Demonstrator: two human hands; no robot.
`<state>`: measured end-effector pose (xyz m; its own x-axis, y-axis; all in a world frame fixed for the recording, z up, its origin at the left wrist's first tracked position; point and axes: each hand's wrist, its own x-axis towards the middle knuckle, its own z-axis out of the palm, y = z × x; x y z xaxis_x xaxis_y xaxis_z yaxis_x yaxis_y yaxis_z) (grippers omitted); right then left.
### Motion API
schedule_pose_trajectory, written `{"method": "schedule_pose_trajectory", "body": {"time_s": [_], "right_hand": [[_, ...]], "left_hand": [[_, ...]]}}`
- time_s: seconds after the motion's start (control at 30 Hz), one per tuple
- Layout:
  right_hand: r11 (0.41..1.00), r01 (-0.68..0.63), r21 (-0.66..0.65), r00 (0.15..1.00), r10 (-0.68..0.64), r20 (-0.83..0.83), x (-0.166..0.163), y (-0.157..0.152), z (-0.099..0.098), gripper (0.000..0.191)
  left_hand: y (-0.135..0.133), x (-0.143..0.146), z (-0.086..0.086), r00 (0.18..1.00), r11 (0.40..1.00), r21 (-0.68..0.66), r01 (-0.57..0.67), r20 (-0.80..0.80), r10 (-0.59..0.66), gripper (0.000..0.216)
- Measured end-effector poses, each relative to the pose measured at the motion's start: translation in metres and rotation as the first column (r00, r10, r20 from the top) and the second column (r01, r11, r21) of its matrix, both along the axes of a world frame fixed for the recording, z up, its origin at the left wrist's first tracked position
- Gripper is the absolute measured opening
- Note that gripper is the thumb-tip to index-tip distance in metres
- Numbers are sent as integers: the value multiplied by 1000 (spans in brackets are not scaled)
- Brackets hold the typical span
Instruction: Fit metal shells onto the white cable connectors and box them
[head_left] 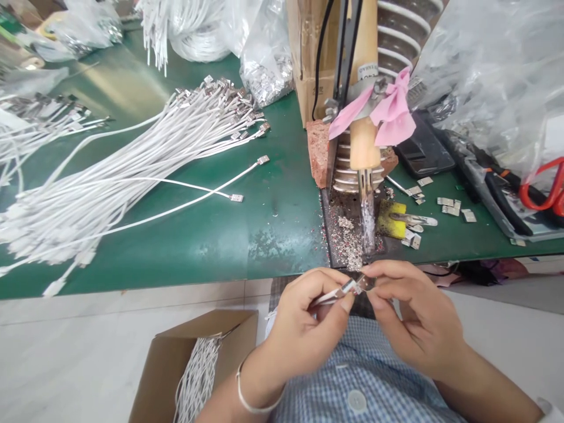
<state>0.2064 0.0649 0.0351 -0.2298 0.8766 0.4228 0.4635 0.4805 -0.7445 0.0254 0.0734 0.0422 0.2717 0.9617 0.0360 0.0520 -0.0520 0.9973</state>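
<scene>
My left hand [311,314] is closed around a white USB cable [325,298], its metal plug end pointing up and to the right. My right hand [416,314] pinches at the tip of that plug with thumb and fingers. What lies between the right fingertips is too small to make out. Just beyond both hands, a soldering iron [366,205] with a wooden handle hangs tip down from a stand. Solder crumbs [350,244] lie scattered beneath its tip. A pink cloth strip [392,111] is tied around the handle.
A bundle of white cables [145,158] lies on the green table [220,247] at the left. On the right are a yellow sponge [391,218], loose metal plug shells [449,204], black pliers [504,194] and red-handled scissors [544,185]. A cardboard box [165,358] with cables stands below.
</scene>
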Motion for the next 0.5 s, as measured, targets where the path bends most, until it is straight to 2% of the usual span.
{"method": "schedule_pose_trajectory", "body": {"time_s": [0.17, 0.5], "right_hand": [[999, 35, 15, 998, -34, -49, 3, 4, -2, 24], [996, 81, -25, 989, -84, -123, 6, 10, -1, 26]], "left_hand": [[7, 8, -2, 997, 999, -22, -47, 62, 48, 9], [14, 20, 1, 989, 993, -28, -114, 88, 116, 10]]}}
